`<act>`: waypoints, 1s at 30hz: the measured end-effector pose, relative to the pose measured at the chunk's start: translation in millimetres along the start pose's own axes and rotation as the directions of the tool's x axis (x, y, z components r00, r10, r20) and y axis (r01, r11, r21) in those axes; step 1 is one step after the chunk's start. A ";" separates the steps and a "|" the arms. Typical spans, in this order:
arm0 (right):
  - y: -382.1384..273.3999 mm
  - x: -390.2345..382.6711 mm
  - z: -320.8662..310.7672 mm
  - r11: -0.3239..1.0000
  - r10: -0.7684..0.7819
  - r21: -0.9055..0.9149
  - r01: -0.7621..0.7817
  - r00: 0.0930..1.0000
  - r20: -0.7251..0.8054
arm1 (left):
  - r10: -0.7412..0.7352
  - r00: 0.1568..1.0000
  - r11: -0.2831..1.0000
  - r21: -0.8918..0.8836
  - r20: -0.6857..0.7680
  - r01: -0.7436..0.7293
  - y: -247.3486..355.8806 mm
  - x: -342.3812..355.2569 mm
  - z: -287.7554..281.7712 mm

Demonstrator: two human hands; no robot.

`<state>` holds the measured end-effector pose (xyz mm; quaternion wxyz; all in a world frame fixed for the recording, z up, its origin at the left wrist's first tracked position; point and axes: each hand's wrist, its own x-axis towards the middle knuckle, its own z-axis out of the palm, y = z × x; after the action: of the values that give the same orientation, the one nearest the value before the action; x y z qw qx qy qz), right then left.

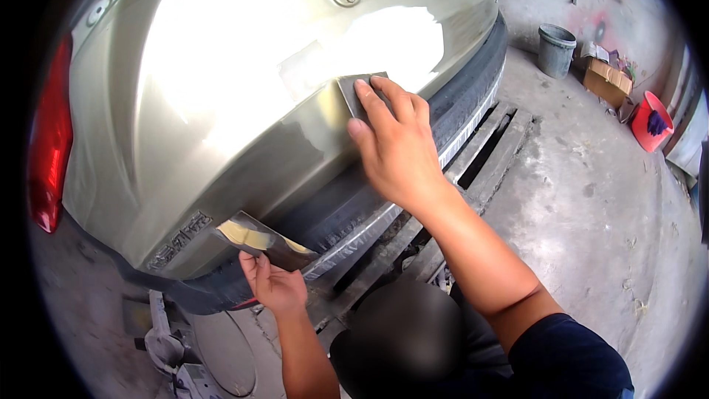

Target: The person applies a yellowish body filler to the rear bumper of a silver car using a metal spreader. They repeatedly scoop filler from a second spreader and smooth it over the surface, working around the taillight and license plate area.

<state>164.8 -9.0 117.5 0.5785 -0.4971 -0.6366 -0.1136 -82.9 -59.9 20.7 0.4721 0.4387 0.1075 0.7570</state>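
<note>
while the right hand (395, 129) grips a thin dark spreader (353, 103) between thumb and fingers, i see it laid against the pale tailgate (244, 114) of a car. a yellowish smear (331, 107) on that panel sits just left of the spreader, and a darker grey patch (299, 140) spreads to its lower left. the tailgate is ahead of both hands, with the smear up and to the right of the left hand (273, 281). that hand pinches the near edge of a dark plate (275, 253) carrying cream-coloured paste (247, 236); from my view the plate is in front of the bumper (325, 214), and i cannot tell whether they touch.

over by the wall (532, 0) i count three containers. a grey bucket (554, 59) stands upright, its contents hidden from me. next to it a cardboard box (605, 83) holds loose odds and ends poking above its top, too small for me to name. lower in my view, a pinkish-red bucket (642, 131) shows its open mouth, with a dark purple bundle (656, 123) inside. all three are well apart from both hands.
</note>
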 end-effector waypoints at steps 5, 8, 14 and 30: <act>-32.8 1.1 19.2 0.998 0.010 -0.065 -0.012 1.000 -0.018 | 0.022 0.999 0.999 0.049 -0.045 -0.020 -10.7 1.8 -13.6; -48.3 -16.5 32.0 0.997 -0.050 -0.060 0.050 0.999 -0.006 | 0.007 1.000 0.998 0.061 0.006 -0.007 -10.9 2.2 -9.3; -41.9 -26.1 10.6 0.994 -0.096 -0.049 0.100 0.992 0.082 | 0.010 1.000 1.000 0.013 -0.013 -0.010 -10.8 5.3 -7.6; -45.4 -2.9 -9.0 0.994 -0.068 -0.084 0.073 0.995 0.067 | -0.004 1.000 1.000 0.016 -0.013 0.004 -9.4 5.4 -6.3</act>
<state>135.2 -38.7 137.4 0.5314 -0.5023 -0.6664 -0.1455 -82.8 -48.9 14.6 0.4695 0.4375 0.1174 0.7579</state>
